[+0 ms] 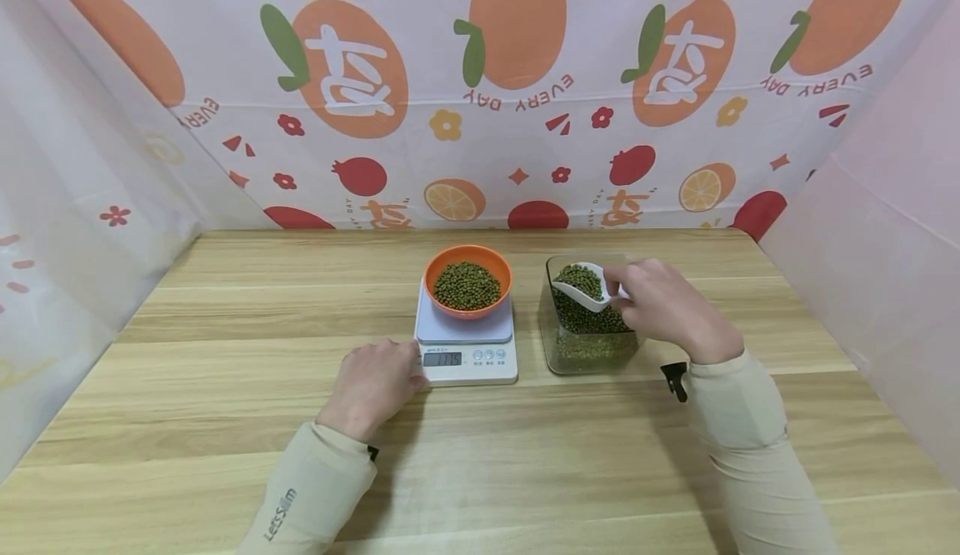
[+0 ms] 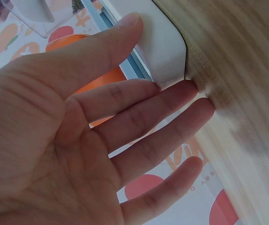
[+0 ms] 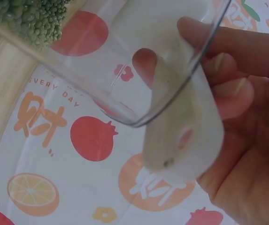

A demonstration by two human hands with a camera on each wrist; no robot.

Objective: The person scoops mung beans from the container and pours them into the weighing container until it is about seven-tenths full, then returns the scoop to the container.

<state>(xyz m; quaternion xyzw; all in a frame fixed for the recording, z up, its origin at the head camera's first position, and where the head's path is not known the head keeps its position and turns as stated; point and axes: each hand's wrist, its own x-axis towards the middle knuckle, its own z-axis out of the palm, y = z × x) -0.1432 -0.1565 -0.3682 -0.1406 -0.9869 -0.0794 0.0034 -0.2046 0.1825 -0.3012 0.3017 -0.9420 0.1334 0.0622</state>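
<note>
My left hand (image 1: 377,382) rests by the left front corner of a white kitchen scale (image 1: 468,373). In the left wrist view, the thumb and fingertips of that hand touch the corner, the fingers fairly straight. On the weighing plate stands an orange bowl (image 1: 468,314) of green mung beans (image 1: 467,286); the lit display (image 1: 442,359) shows digits. My right hand (image 1: 671,305) pinches the handle of a white scoop (image 1: 585,297). The scoop holds mung beans and is above the beans inside a clear rectangular container (image 1: 551,347). In the right wrist view, the scoop handle (image 3: 183,136) sits between thumb and fingers.
Both things stand on a light wooden table (image 1: 495,472), the container right of the scale with a narrow gap between. A fruit-print cloth (image 1: 420,155) hangs behind the table and cloth also closes off the left and right sides.
</note>
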